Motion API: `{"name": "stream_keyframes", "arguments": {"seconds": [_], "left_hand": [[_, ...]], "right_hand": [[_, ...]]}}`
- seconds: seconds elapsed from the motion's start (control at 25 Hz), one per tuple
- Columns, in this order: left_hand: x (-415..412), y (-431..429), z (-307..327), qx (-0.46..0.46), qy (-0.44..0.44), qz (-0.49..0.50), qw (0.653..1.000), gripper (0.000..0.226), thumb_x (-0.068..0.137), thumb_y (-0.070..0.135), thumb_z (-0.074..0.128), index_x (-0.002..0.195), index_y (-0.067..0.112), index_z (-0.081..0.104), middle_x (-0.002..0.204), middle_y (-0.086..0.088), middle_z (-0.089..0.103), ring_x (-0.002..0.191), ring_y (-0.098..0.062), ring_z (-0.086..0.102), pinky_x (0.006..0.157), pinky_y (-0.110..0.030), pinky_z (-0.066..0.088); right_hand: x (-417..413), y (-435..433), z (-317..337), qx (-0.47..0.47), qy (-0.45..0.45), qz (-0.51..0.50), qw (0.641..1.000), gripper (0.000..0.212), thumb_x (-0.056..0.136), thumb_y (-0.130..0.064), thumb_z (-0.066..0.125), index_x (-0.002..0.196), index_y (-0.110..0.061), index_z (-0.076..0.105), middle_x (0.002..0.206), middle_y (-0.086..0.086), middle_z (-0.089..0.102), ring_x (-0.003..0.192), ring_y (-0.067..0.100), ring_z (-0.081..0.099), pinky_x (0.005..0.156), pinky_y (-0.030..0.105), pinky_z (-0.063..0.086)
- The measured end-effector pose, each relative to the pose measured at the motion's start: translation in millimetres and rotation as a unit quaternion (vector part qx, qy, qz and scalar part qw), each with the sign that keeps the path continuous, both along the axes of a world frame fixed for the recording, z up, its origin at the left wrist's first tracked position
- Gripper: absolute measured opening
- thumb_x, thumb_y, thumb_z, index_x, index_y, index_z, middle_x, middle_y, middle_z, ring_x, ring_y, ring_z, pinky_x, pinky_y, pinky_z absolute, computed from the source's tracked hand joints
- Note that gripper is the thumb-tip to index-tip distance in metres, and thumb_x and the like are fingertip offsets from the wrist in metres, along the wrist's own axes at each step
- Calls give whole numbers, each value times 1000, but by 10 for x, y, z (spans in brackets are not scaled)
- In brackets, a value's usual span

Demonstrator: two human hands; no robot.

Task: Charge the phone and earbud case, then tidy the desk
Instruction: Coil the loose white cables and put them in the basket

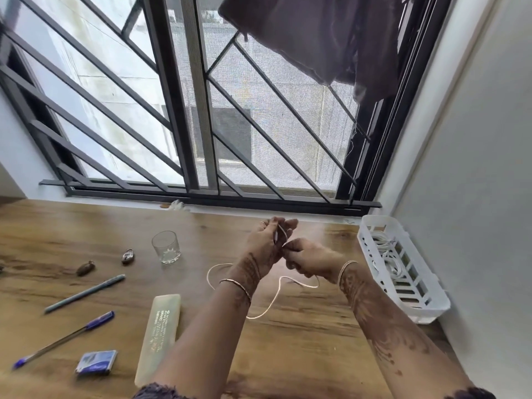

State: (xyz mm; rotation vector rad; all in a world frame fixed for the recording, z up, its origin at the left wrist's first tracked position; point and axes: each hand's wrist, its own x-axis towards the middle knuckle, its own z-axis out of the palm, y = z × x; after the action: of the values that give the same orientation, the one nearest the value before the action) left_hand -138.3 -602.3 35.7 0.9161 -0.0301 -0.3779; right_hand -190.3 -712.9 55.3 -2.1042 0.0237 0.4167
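**While I Hold the White Cable**

As I look down from my head camera, both my arms reach out over the wooden surface (302,341). My left grip (266,243) is up off the wood with its fingers pointing up, and one end of the white cable (270,305) is held in those fingers. My right grip (309,259) is just beside it and pinches the same cable tight. From my grips the cable hangs down and lies in loose loops on the surface, between my two arms.

On my right, by the wall, sits a white basket (430,311) with more white cables (385,249) inside. On my left stands a clear glass (166,247). Near it lie what looks like a small lock (128,256) and a little brown thing (85,268) that I cannot make out. Closer to me lie a grey pen (86,293), a blue pen (63,339), a small blue pack (96,361) and a long pale case (159,332).
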Motion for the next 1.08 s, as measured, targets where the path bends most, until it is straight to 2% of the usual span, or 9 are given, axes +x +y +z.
{"name": "stream_keyframes", "arguments": {"seconds": [0.08,0.16,0.24,0.32,0.48,0.6,0.72,0.96,1.08], "left_hand": [[19,16,-62,111,-67,-4,992,24,102,13,36,84,10,51,76,-3,74,71,-12,67,74,-20,53],[42,43,-159,232,-142,-28,962,26,102,13,37,82,11,53,75,-6,69,59,-16,56,56,-19,48],[51,75,-210,290,-177,-58,939,27,102,12,38,82,11,55,70,-9,62,57,-15,54,55,-20,46],[24,99,-201,279,-165,-94,941,28,102,11,36,84,9,58,70,-8,66,59,-14,63,62,-22,53],[-87,161,-75,254,-148,-151,944,36,104,16,29,85,8,59,59,4,66,50,-6,57,54,-17,43],[-154,130,-2,156,-99,-154,971,37,104,19,30,84,6,59,58,3,59,49,-6,52,52,-16,38],[-176,60,89,43,-27,-125,991,35,103,21,33,83,5,58,58,1,54,49,-6,52,49,-14,43],[-30,-41,229,-83,40,-1,996,28,102,17,36,84,5,53,57,-2,64,52,-13,66,51,-20,55],[9,-84,186,0,3,23,1000,28,103,18,33,82,7,49,65,-7,63,57,-16,69,56,-25,57]], "right_hand": [[-10,-24,69,-18,11,35,999,27,98,-25,46,81,-17,66,63,-2,44,47,8,33,40,18,25],[-5,-56,105,-20,-8,25,999,29,97,-30,48,74,-18,62,63,-2,42,47,8,31,39,17,24],[10,-90,137,5,-31,-19,999,30,97,-33,48,71,-20,55,63,-4,43,48,7,31,41,18,24],[32,-142,161,23,-60,-47,997,30,97,-35,48,71,-21,53,62,-5,45,50,6,32,43,17,26],[123,-278,167,5,-151,-125,981,34,93,-43,54,70,-18,60,62,-1,43,54,9,35,49,20,30],[154,-240,89,38,-181,-177,967,34,93,-41,55,68,-18,59,53,-12,48,50,2,40,54,19,33],[177,-147,-72,95,-163,-207,960,34,94,-42,52,70,-19,58,49,-12,49,40,-3,40,46,12,30],[1,33,-91,108,-28,-90,990,28,103,-25,36,77,-20,47,62,-2,42,46,8,31,44,21,23],[-34,66,80,38,-3,-24,999,24,100,-20,39,79,-18,50,65,-1,45,48,9,34,42,19,26]]}}
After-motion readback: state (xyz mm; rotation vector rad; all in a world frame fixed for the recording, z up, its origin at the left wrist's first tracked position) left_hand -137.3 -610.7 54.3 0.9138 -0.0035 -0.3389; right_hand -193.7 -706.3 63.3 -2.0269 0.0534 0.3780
